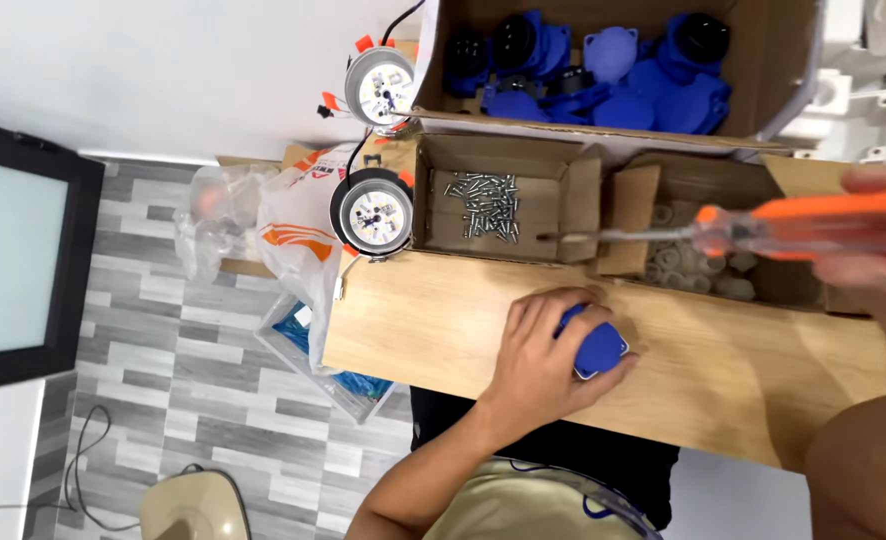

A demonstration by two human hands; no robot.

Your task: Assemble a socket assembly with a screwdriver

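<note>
The left hand (538, 350) lies on the wooden board (703, 370) near the middle of the view, fingers curled around a blue plastic part (600, 345) and pressing it down on the wood; the part's rounded square corner pokes out from under the fingertips toward 3 o'clock. The right hand (878, 270) comes in from the 3 o'clock edge, blurred, fingers wrapped tight around the orange handle of a screwdriver (763, 228) whose metal shaft points toward 9 o'clock, its tip just above the flap of a small cardboard box of screws (483, 205). That box sits at 12 o'clock from the left hand, touching the far edge of the board. Just beside it, toward 3 o'clock, a second cardboard box (698, 262) holds pale rings, partly hidden by the screwdriver. Farther off at 12 o'clock a large carton (603, 60) is filled with more blue parts. At 10 o'clock from the left hand two round lamp fittings (373, 212) stand one behind the other, with a crumpled plastic bag (283, 235) at their 9 o'clock side. A dark-framed screen (18, 255) hangs at the far 9 o'clock edge above the grey tiled floor (163, 350).
</note>
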